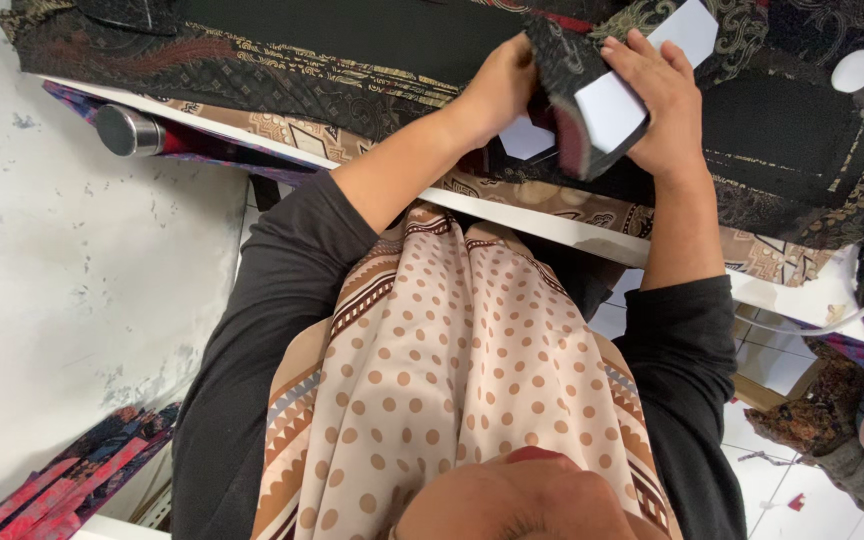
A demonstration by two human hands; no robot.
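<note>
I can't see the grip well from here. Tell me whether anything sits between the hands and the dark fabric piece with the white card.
Nothing visible does. The left hand and right hand both already grip the dark fabric piece, folded around the white card, above the patterned cloth.

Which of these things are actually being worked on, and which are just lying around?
In hand:
left hand
right hand
dark patterned fabric piece
white card

Lying about:
metal flask
white round disc
red patterned cloth stack
white cable
</note>
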